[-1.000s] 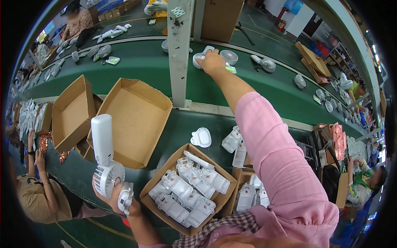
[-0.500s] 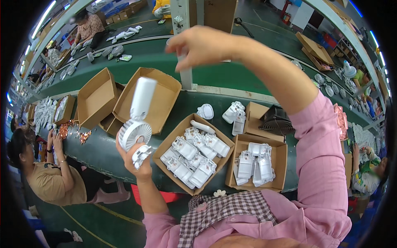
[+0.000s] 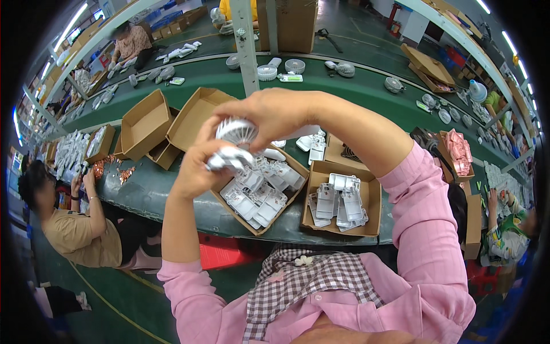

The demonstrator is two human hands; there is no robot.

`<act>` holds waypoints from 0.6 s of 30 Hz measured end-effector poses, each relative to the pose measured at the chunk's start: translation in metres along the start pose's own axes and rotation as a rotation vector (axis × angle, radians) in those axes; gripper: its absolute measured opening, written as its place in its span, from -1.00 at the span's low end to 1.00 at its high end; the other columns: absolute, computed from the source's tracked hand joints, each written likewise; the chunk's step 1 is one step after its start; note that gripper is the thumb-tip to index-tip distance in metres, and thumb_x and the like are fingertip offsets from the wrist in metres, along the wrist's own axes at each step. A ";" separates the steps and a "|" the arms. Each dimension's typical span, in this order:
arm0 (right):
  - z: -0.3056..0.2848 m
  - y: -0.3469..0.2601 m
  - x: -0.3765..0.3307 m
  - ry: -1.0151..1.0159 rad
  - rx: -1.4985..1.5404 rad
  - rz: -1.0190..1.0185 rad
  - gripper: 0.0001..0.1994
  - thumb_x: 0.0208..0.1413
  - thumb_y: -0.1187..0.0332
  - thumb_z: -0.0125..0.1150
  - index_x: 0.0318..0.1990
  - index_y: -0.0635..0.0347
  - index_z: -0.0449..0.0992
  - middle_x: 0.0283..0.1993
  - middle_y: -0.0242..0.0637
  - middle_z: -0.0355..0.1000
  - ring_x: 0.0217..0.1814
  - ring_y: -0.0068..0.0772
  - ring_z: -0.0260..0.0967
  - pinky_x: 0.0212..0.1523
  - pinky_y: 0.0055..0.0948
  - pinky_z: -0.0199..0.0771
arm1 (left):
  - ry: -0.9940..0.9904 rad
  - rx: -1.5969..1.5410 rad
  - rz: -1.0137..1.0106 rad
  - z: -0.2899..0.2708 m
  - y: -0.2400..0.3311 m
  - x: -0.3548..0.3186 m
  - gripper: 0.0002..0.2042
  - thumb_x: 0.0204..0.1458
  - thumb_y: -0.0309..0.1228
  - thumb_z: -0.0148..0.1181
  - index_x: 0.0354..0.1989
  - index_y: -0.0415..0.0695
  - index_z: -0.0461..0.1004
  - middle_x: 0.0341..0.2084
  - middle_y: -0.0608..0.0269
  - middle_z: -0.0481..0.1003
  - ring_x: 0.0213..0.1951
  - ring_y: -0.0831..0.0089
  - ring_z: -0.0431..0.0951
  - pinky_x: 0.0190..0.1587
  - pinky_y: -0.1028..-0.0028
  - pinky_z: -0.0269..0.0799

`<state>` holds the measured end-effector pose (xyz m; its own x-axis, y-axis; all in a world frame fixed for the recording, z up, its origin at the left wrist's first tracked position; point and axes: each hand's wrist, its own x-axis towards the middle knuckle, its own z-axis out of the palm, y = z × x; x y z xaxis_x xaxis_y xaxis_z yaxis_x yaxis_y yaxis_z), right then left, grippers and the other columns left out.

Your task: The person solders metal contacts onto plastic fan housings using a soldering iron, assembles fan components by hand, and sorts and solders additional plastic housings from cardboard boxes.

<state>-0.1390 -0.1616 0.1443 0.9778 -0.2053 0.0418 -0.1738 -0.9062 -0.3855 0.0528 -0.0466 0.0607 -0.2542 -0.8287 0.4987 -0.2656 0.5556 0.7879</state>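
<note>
While our left hand (image 3: 197,152) and right hand (image 3: 281,114) grasped a white handheld fan (image 3: 236,132) left of frame centre, a slipping grip could have dropped it onto plastic casings (image 3: 266,198).

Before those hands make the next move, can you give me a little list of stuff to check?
1. Left hand on the white handheld fan: ok, its grip is around it.
2. Right hand close to the fan: ok, but how firm its grip is, cannot tell.
3. Whole fan easy to see: not ok, fingers cover some of it.
4. Small white part beside the left hand properly fixed to the fan: cannot tell, it's blurry.
5. Right-hand cardboard box sitting on the bench with white plastic casings inside: ok.
</note>
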 end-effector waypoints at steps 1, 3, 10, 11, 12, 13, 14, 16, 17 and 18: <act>-0.003 0.005 -0.003 0.060 -0.008 0.064 -0.25 -0.23 0.25 0.41 0.22 0.09 0.25 -0.10 -0.07 0.50 -0.10 -0.11 0.49 -0.05 -0.31 0.45 | 0.137 -0.290 -0.180 0.000 -0.002 0.000 -0.31 -0.35 -0.69 0.34 0.13 -0.17 0.36 0.17 0.06 0.25 0.19 0.20 0.32 0.12 0.41 0.31; -0.012 0.018 -0.016 0.198 0.111 0.190 -0.28 -0.23 0.24 0.43 0.18 0.13 0.29 -0.07 -0.15 0.49 -0.10 -0.25 0.48 -0.03 -0.35 0.46 | 0.256 -0.684 -0.105 -0.009 -0.011 0.008 -0.32 -0.16 -0.68 0.22 0.24 -0.18 0.17 0.10 0.09 0.36 0.08 0.17 0.44 -0.11 0.28 0.57; -0.043 0.052 -0.071 0.793 0.897 0.407 -0.31 -0.29 0.27 0.53 0.05 0.22 0.32 -0.12 -0.24 0.46 -0.15 -0.46 0.45 -0.16 -0.45 0.47 | 0.019 -0.450 -0.726 0.006 -0.105 0.079 -0.64 -0.03 -0.52 0.21 -0.02 -0.29 0.40 -0.18 0.14 0.51 -0.19 0.30 0.56 -0.16 0.33 0.53; -0.044 0.054 -0.078 0.801 0.976 0.396 -0.35 -0.27 0.28 0.52 0.03 0.20 0.33 -0.13 -0.27 0.47 -0.16 -0.48 0.46 -0.15 -0.45 0.47 | -0.015 -0.383 -0.786 0.018 -0.122 0.092 -0.67 -0.03 -0.51 0.22 -0.05 -0.28 0.43 -0.20 0.14 0.52 -0.20 0.33 0.55 -0.19 0.34 0.51; -0.044 0.056 -0.085 0.818 1.054 0.403 -0.39 -0.24 0.30 0.50 0.01 0.18 0.34 -0.14 -0.29 0.48 -0.17 -0.49 0.47 -0.14 -0.46 0.48 | -0.113 -0.273 -0.846 0.031 -0.139 0.108 -0.67 -0.06 -0.49 0.25 -0.08 -0.27 0.44 -0.21 0.14 0.52 -0.21 0.32 0.55 -0.21 0.32 0.49; -0.045 0.057 -0.089 0.853 1.096 0.433 -0.45 -0.20 0.34 0.47 -0.01 0.15 0.35 -0.17 -0.34 0.50 -0.20 -0.53 0.48 -0.11 -0.42 0.49 | -0.198 -0.124 -0.931 0.040 -0.153 0.120 -0.67 -0.09 -0.47 0.29 -0.10 -0.26 0.46 -0.23 0.14 0.53 -0.22 0.31 0.54 -0.23 0.30 0.47; -0.044 0.059 -0.092 0.853 1.099 0.426 -0.45 -0.20 0.34 0.47 -0.01 0.15 0.35 -0.17 -0.34 0.50 -0.20 -0.53 0.48 -0.11 -0.42 0.49 | -0.259 0.009 -0.970 0.052 -0.166 0.126 -0.65 -0.12 -0.45 0.32 -0.12 -0.27 0.47 -0.23 0.12 0.53 -0.21 0.27 0.53 -0.23 0.25 0.46; -0.045 0.063 -0.100 0.898 1.183 0.423 -0.48 -0.19 0.37 0.45 -0.03 0.15 0.35 -0.22 -0.37 0.51 -0.24 -0.55 0.49 -0.10 -0.42 0.50 | -0.366 0.208 -1.059 0.073 -0.188 0.137 -0.61 -0.17 -0.43 0.37 -0.13 -0.28 0.49 -0.21 0.09 0.52 -0.20 0.18 0.52 -0.22 0.12 0.43; -0.045 0.065 -0.106 0.891 1.156 0.435 -0.46 -0.19 0.39 0.43 0.00 0.14 0.34 -0.20 -0.36 0.50 -0.22 -0.53 0.49 -0.10 -0.42 0.50 | -0.429 0.246 -1.085 0.083 -0.197 0.139 -0.59 -0.20 -0.43 0.39 -0.13 -0.30 0.49 -0.19 0.07 0.52 -0.19 0.14 0.51 -0.22 0.03 0.41; -0.046 0.067 -0.110 0.895 1.162 0.423 -0.45 -0.19 0.39 0.43 0.01 0.14 0.32 -0.18 -0.35 0.49 -0.19 -0.51 0.49 -0.10 -0.42 0.50 | -0.457 0.352 -1.057 0.093 -0.206 0.140 -0.59 -0.18 -0.44 0.37 -0.10 -0.32 0.50 -0.14 0.03 0.51 -0.18 0.11 0.51 -0.23 -0.02 0.40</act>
<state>-0.2636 -0.2168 0.1559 0.4174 -0.9023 0.1082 0.1892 -0.0302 -0.9815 -0.0145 -0.2709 -0.0647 -0.0455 -0.8244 -0.5641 -0.7624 -0.3363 0.5529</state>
